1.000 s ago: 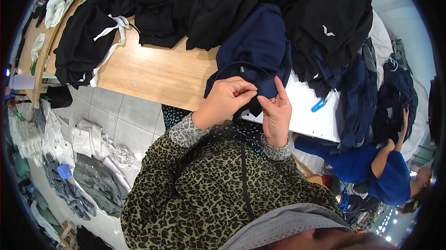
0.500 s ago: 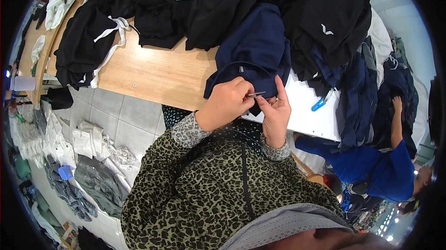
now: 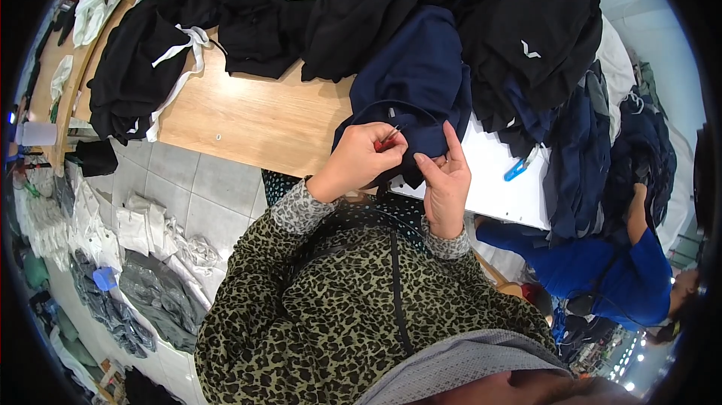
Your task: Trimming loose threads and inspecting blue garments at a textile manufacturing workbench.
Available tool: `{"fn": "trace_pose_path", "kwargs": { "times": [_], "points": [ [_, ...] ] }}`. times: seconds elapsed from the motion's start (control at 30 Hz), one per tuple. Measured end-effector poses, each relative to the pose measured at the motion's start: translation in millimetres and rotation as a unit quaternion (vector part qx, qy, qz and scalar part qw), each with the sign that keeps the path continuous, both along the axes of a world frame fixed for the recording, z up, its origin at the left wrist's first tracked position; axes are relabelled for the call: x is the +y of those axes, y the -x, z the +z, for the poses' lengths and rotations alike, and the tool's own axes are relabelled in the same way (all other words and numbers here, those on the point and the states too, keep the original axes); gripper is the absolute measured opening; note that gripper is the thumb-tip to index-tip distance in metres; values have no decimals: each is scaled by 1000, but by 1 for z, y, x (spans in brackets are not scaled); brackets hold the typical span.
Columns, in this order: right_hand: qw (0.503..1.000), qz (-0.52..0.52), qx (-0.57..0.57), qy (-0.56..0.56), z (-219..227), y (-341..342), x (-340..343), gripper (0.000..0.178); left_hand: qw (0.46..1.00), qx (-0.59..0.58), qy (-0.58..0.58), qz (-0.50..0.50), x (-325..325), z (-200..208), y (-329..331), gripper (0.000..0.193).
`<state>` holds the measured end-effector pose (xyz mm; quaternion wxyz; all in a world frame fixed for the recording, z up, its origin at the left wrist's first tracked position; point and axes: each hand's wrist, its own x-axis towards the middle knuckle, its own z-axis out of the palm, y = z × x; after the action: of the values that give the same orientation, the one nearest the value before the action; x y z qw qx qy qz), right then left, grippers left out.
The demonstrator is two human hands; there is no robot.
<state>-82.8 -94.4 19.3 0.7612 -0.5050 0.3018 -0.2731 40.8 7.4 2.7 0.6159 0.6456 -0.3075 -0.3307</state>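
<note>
A navy garment (image 3: 406, 51) lies on the table in front of me, its near opening turned toward me. A small pale label shows inside that opening. My left hand (image 3: 368, 153) is closed around small red-handled thread snips (image 3: 385, 142), their thin metal tips angled up and to the right over the fabric. At the garment's near right edge, my right hand (image 3: 447, 179) grips the cloth between thumb and curled fingers. Its index finger points up along the fabric. The cloth inside the grip is partly hidden.
Black garments (image 3: 368, 14) are heaped along the far side, with another black pile (image 3: 530, 36) at right. A blue-handled cutter (image 3: 517, 169) lies on the white surface (image 3: 500, 187). A co-worker in blue (image 3: 602, 277) handles dark clothes at right. Plastic bags (image 3: 158, 292) cover the floor at left.
My left hand has drawn back slightly left and turned, so the snips' tips moved away from my right thumb and the red handle shows. My right hand has stayed in place.
</note>
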Motion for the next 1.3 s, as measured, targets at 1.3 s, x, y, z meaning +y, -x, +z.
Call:
{"fn": "trace_pose_path", "kwargs": {
  "times": [1.3],
  "points": [
    [998, 16, 5, -63, 2, -4, -2, 66, 998, 51, -24, -14, 13, 1, -7, 28]
  ]
}}
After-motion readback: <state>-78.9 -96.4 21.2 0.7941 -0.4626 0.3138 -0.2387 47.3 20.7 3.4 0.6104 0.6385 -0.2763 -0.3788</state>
